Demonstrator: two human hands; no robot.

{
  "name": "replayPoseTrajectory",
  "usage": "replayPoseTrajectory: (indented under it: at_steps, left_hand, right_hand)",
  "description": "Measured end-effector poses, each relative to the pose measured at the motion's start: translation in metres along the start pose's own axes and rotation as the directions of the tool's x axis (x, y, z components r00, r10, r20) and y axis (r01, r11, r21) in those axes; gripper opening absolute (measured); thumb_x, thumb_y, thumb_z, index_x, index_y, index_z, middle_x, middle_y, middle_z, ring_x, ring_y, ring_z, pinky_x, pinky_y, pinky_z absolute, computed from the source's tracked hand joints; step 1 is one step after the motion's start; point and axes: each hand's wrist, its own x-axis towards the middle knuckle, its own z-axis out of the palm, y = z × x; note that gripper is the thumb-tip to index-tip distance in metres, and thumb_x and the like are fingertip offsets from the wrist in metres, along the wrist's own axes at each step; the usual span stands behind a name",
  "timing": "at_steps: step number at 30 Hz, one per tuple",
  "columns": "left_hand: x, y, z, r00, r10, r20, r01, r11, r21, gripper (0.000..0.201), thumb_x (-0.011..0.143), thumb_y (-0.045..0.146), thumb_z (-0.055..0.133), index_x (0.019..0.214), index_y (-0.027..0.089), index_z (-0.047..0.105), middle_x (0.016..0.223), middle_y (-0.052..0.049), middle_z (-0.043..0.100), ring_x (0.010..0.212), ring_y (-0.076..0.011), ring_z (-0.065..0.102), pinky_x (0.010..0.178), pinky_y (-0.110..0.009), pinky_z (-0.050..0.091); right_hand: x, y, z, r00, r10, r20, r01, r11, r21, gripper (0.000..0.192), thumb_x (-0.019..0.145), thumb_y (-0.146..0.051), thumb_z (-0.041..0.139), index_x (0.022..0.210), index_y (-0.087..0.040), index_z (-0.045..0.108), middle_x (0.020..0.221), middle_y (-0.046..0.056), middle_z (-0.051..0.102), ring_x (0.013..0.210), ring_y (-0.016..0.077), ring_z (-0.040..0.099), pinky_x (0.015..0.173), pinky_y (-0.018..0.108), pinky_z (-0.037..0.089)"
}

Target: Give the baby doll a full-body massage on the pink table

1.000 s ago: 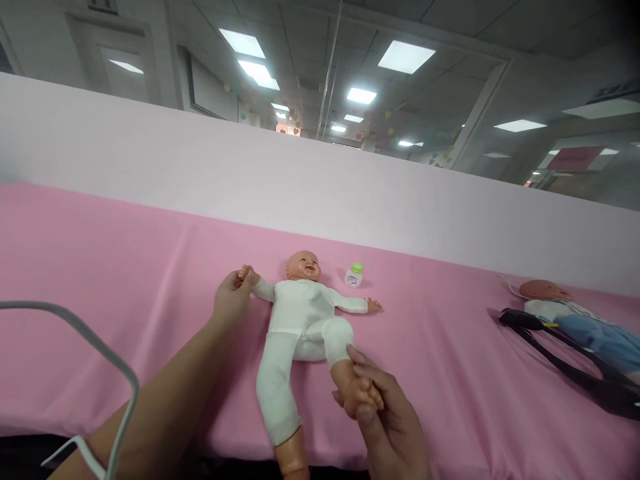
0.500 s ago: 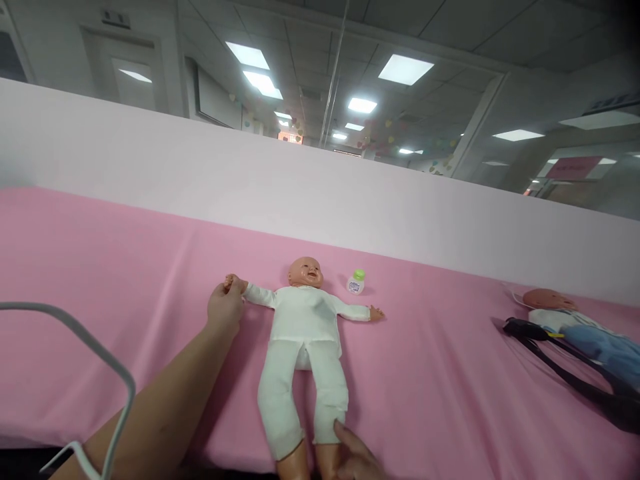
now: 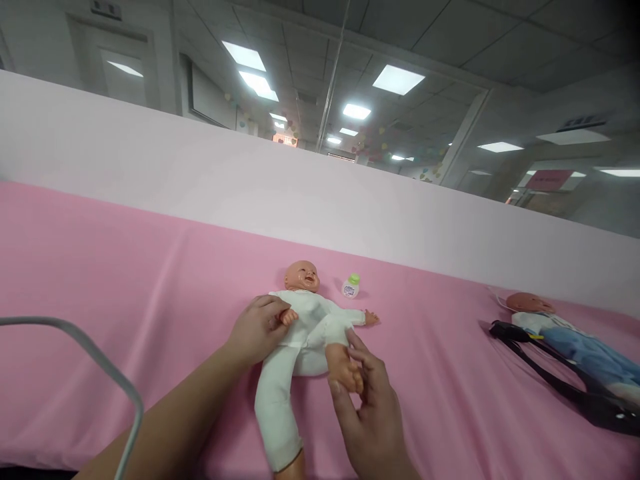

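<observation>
The doll (image 3: 309, 363) is laid on its back on the pink-covered surface (image 3: 150, 280), head toward twelve o'clock. Its nine o'clock arm is folded over the torso by the left hand (image 3: 257, 327), whose grip is closed around the small hand or wrist; which of these is held cannot be told. Its five o'clock leg is bent up, the foot loosely enclosed by the curled right hand (image 3: 377, 407). Should that looser grip be slackened, the foot could be lost and the leg dropped toward six o'clock. Should the arm be pulled too far across, the shoulder could be strained or the torso rolled toward three o'clock. The bottle (image 3: 351, 287), set near the head at three o'clock, could then be knocked by the outstretched arm. The left forearm, crossed in view by a pale cable (image 3: 100, 357) at eight o'clock, could be snagged. The second doll (image 3: 565, 340), well apart at three o'clock, seems little threatened.
</observation>
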Motion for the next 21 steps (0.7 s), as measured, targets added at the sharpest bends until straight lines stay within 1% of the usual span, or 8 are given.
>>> replayPoseTrajectory:
  at_steps: [3,6,9,11,14,17,19,21]
  left_hand:
    - [0.000,0.000,-0.002,0.997,0.067,0.028,-0.068,0.997,0.043,0.020,0.090,0.039,0.064,0.101,0.028,0.078,0.104,-0.007,0.076,0.103,-0.0295,0.066,0.093,-0.044,0.050]
    - [0.000,0.001,-0.004,0.997,0.067,0.029,-0.068,0.996,0.054,0.019,0.091,0.039,0.065,0.098,0.028,0.078,0.102,-0.007,0.076,0.101,-0.0288,0.066,0.091,-0.043,0.051]
    - [0.000,0.002,-0.004,0.999,0.021,0.031,-0.022,0.999,0.037,0.019,0.090,0.041,0.066,0.097,0.028,0.078,0.100,-0.007,0.076,0.100,-0.0285,0.066,0.090,-0.042,0.051]
    - [0.001,0.002,-0.005,0.999,-0.030,0.023,0.030,0.999,-0.011,0.022,0.089,0.045,0.065,0.096,0.028,0.078,0.101,-0.007,0.076,0.100,-0.0288,0.067,0.090,-0.042,0.051]
    - [0.003,-0.001,-0.007,0.986,-0.165,-0.021,0.161,0.979,-0.127,0.027,0.089,0.050,0.064,0.096,0.028,0.078,0.102,-0.007,0.077,0.097,-0.0284,0.068,0.085,-0.039,0.053]
    - [0.004,-0.011,-0.010,0.932,-0.355,-0.069,0.323,0.902,-0.286,0.029,0.088,0.051,0.066,0.102,0.028,0.077,0.104,-0.004,0.078,0.095,-0.0266,0.070,0.084,-0.036,0.054]
    - [0.005,-0.020,-0.011,0.880,-0.465,-0.094,0.397,0.831,-0.389,0.030,0.087,0.050,0.068,0.107,0.028,0.075,0.106,-0.003,0.078,0.098,-0.0257,0.071,0.088,-0.036,0.053]
    - [0.007,-0.029,-0.011,0.822,-0.557,-0.120,0.452,0.766,-0.457,0.029,0.088,0.048,0.068,0.106,0.026,0.074,0.105,-0.004,0.077,0.099,-0.0255,0.070,0.090,-0.037,0.054]
  right_hand:
    - [0.028,-0.010,0.016,0.994,0.096,0.056,-0.100,0.992,0.080,0.046,0.095,-0.041,0.067,0.137,-0.024,0.060,0.159,0.015,0.049,0.136,0.0321,0.059,0.100,0.044,0.060]
    - [0.045,-0.019,0.028,0.986,0.124,0.113,-0.138,0.982,0.130,0.044,0.092,-0.047,0.070,0.130,-0.023,0.069,0.159,0.013,0.048,0.148,0.0367,0.045,0.102,0.048,0.060]
    - [0.052,-0.022,0.034,0.982,0.130,0.138,-0.151,0.978,0.147,0.040,0.093,-0.047,0.069,0.126,-0.024,0.072,0.156,0.012,0.053,0.154,0.0372,0.034,0.109,0.054,0.053]
    - [0.051,-0.021,0.033,0.979,0.151,0.139,-0.175,0.968,0.181,0.042,0.096,-0.048,0.065,0.129,-0.024,0.071,0.151,0.013,0.058,0.153,0.0370,0.035,0.112,0.058,0.050]
    - [0.039,-0.016,0.022,0.978,0.172,0.118,-0.197,0.949,0.245,0.048,0.098,-0.050,0.062,0.139,-0.024,0.065,0.149,0.013,0.060,0.144,0.0366,0.049,0.108,0.060,0.053]
    - [0.011,-0.013,0.002,0.984,0.146,0.101,-0.169,0.944,0.283,0.050,0.100,-0.049,0.059,0.144,-0.025,0.059,0.142,0.013,0.064,0.129,0.0328,0.064,0.102,0.055,0.059]
    - [-0.013,-0.013,-0.011,0.987,0.127,0.102,-0.155,0.923,0.352,0.049,0.101,-0.050,0.056,0.143,-0.025,0.059,0.134,0.013,0.069,0.109,0.0297,0.073,0.091,0.051,0.065]
    - [-0.038,-0.013,-0.019,0.982,0.165,0.091,-0.188,0.881,0.435,0.049,0.099,-0.054,0.058,0.140,-0.027,0.061,0.140,0.014,0.066,0.096,0.0277,0.077,0.082,0.048,0.067]
